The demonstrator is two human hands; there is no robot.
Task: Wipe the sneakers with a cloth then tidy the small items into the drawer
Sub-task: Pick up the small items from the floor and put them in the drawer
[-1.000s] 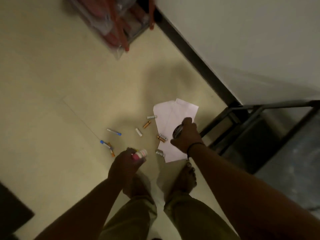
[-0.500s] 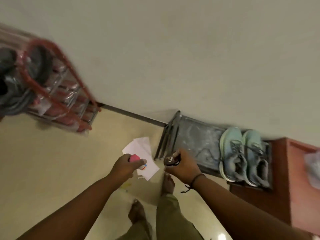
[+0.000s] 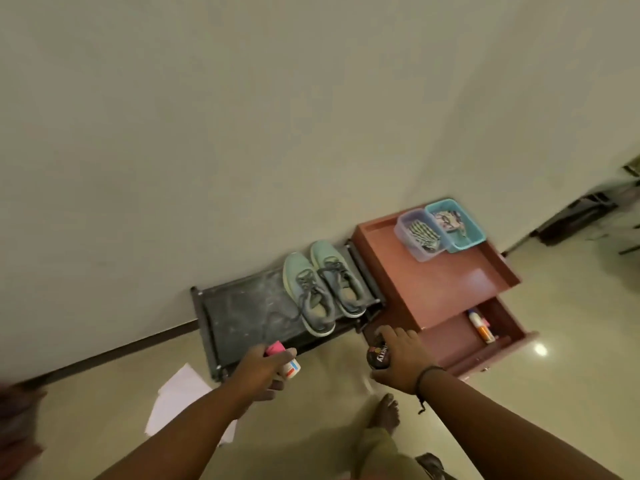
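Pale floor tiles (image 3: 104, 410) met a plain cream wall (image 3: 242, 116) along a dark skirting strip. Against that wall stood a low black shoe rack (image 3: 239, 306), its top dusty, with a pair of mint-green sneakers (image 3: 322, 289) side by side at its right end, toes toward the wall. Just beside the rack's right edge sat a reddish-brown cabinet (image 3: 436, 282), and its drawer (image 3: 450, 336) was pulled open toward the person; a white tube with an orange end (image 3: 479, 327) lay inside near the drawer's right side. At the cabinet top's far right corner two small tubs touched: a clear one (image 3: 415, 237) and a teal one (image 3: 457, 225). White sheets of paper (image 3: 180, 400) lay on the floor near the rack's left front corner. The left hand (image 3: 263, 370) was curled round a small white bottle with a pink cap (image 3: 282, 358), in front of the rack. The right hand (image 3: 398, 358) gripped a dark round tin (image 3: 378, 355) just short of the drawer's near left corner. A bare foot (image 3: 384, 414) showed below the hands.
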